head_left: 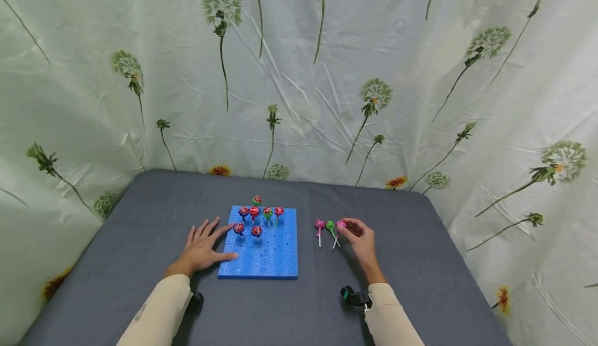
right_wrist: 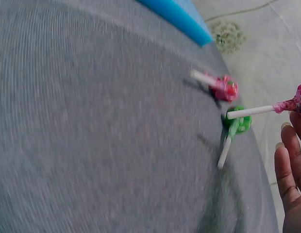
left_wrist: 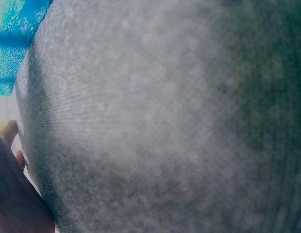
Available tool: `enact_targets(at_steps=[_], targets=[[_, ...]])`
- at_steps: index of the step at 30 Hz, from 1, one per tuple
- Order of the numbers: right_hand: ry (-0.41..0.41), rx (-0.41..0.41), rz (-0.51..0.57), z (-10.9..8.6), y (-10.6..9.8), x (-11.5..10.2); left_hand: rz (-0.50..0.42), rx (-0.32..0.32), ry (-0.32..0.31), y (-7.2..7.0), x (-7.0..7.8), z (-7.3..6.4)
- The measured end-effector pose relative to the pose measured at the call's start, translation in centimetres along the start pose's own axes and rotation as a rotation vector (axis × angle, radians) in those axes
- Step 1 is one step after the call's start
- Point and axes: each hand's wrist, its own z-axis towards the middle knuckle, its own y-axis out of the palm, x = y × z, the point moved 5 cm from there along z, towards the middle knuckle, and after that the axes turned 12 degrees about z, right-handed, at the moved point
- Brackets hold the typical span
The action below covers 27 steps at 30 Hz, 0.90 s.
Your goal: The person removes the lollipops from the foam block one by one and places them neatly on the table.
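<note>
On the bench (head_left: 420, 284), the left hand (head_left: 201, 250) lies with its grip spread, thumb and index finger over the left edge of the blue board (head_left: 261, 270). Right of the board, the right hand (head_left: 363, 242) has its grip pinching the head of a pink lollipop (head_left: 342, 224). Expected handling: light; stick stiff; wrapper slippery; candy hard but chippable. Hold by the head, stick free. Just beside lies a green lollipop (head_left: 329, 225). Beyond, wrapped lollipops (head_left: 254, 211) stand in the board.
</note>
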Motion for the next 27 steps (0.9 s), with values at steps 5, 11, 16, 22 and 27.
enact_targets(at_steps=[5,11,16,22,27], targets=[[-0.013,0.031,-0.001,0.4,-0.9,0.6,0.001,-0.003,0.002,0.0,0.0,0.0],[0.021,0.028,-0.019,1.1,-1.4,0.7,-0.004,-0.001,0.008,0.0,0.0,-0.1],[0.062,0.032,-0.074,1.8,-1.6,1.1,-0.009,0.005,0.007,-0.1,-0.1,0.0],[0.089,0.03,-0.107,2.5,-1.7,1.7,-0.012,0.0,0.004,0.0,-0.1,0.1],[0.097,0.035,-0.117,2.9,-1.6,2.2,-0.011,-0.001,-0.001,-0.1,-0.1,0.1]])
